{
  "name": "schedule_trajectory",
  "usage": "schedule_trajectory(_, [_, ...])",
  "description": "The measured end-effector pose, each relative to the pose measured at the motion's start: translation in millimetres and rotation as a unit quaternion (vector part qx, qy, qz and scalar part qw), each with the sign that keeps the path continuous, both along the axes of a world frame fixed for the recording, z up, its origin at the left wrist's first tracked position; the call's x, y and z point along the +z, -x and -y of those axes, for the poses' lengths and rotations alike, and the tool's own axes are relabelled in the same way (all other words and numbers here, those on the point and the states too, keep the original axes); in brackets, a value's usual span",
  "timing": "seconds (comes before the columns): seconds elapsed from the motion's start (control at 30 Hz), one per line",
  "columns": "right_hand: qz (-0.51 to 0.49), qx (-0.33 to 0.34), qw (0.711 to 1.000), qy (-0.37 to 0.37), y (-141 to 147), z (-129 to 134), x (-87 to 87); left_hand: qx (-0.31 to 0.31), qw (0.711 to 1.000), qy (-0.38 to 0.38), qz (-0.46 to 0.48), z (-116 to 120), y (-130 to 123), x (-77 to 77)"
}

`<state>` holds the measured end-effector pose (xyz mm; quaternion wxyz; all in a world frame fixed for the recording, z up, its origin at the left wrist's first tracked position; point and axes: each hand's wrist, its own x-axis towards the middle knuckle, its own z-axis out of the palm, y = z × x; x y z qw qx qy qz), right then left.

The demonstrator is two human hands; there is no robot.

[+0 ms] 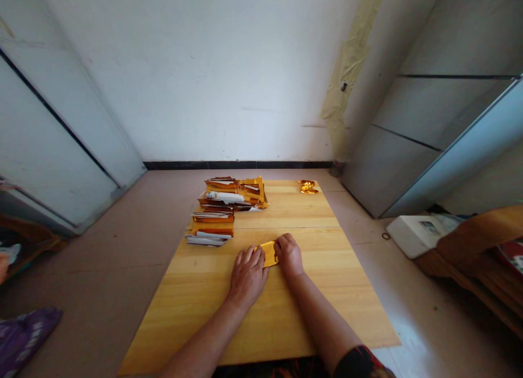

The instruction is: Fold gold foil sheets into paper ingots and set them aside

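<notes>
A small piece of gold foil paper (269,252) lies on the wooden table (327,291) between my two hands. My left hand (247,273) rests flat over its left end, with the fingers stretched out. At the right end, the curled fingers of my right hand (289,255) pinch the foil; the fingertips are partly hidden. Beyond my left hand lie stacks of gold and white paper sheets (212,225), with more stacked gold paper (255,190) at the back. Shiny folded gold pieces (308,187) sit at the far right corner of the table.
A white wall (229,84) stands behind the table. To the right are a grey cabinet (408,133), a white box (414,235) and wooden furniture (474,258). A purple bag (30,334) lies on the floor at left.
</notes>
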<state>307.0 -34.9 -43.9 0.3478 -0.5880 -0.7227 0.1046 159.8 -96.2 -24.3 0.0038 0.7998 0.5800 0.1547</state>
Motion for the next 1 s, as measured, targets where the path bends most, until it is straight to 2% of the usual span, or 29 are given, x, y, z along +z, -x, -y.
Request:
schedule_trajectory(0.17, [-0.027, -0.006, 1.000, 0.011, -1, -1, 0.0, -0.013, 1.000, -0.001, 0.017, -3, 3, 0.5])
schedule_trajectory(0.27, [-0.020, 0.004, 1.000, 0.017, -2, -1, 0.8, 0.002, 1.000, 0.009, 0.026, -10, 4, 5.8])
schedule_trajectory(0.43, [0.054, 0.016, 0.998, 0.034, -1, -3, 7.7, 0.030, 0.999, 0.015, 0.002, -20, 3, 13.8])
schedule_trajectory(0.67, [0.139, 0.032, 0.987, 0.075, 2, -3, 18.2, 0.029, 0.999, 0.003, 0.016, -19, 3, 10.5])
schedule_trajectory(0.9, [0.215, 0.034, 0.956, 0.197, 5, -12, 38.9, 0.020, 0.999, 0.001, 0.044, -22, 5, 8.3])
schedule_trajectory(1.0, [0.223, 0.045, 0.949, 0.219, 5, -14, 48.0, 0.029, 0.998, 0.026, 0.058, -24, 5, 8.3])
